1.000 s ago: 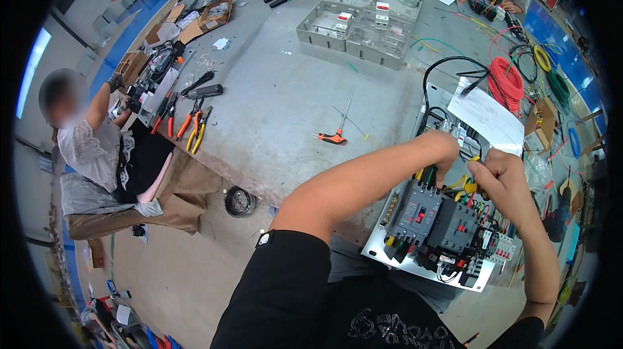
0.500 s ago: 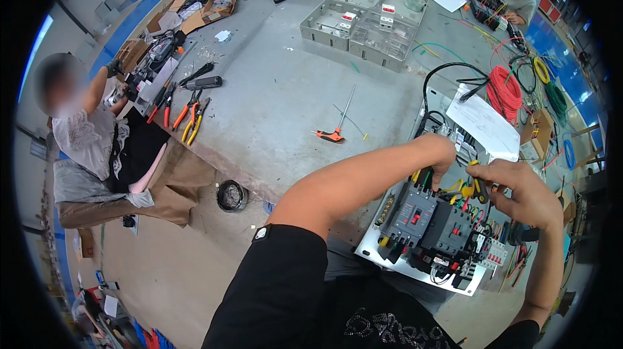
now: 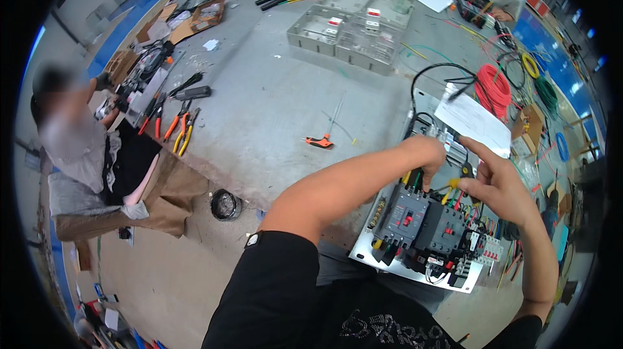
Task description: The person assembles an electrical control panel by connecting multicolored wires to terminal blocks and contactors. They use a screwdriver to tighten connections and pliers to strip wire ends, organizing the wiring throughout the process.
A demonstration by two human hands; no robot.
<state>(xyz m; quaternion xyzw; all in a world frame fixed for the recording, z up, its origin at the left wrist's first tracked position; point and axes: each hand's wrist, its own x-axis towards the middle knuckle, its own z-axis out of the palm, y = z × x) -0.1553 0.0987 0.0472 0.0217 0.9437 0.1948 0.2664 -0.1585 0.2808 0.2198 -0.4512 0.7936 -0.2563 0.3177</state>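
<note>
The left hand [image 3: 428, 154] is bent downward at the upper end of a dark-grey, box-shaped circuit breaker with a red toggle [image 3: 403, 214]; whether anything is pinched by it cannot be told, as its fingertips are partly hidden. The right hand [image 3: 496, 183] is held just beside it, index finger stretched out and thumb set near a yellow-and-black tool handle [image 3: 467, 170]; how firmly the handle is gripped cannot be told.

At the far left, a seated co-worker in a white top and black lower garment [image 3: 78, 148] is seen with hands on dark parts at the table edge. On the grey tabletop [image 3: 272, 102], orange-handled pliers [image 3: 176, 122] and yellow-handled pliers [image 3: 187, 133] are laid side by side, and a round black bin [image 3: 225, 217] is placed on the floor below. Mid-table, an orange-and-black T-handled screwdriver [image 3: 319, 142] is left lying, with a light-grey plastic enclosure [image 3: 311, 42] set beyond it.

To the right, the breaker is mounted on a silver metal plate [image 3: 376, 259] at the near table edge, under both hands. The plate's far end is partly covered by a white paper sheet [image 3: 474, 122]; beyond it, a coil of red wire [image 3: 492, 89] is laid.
</note>
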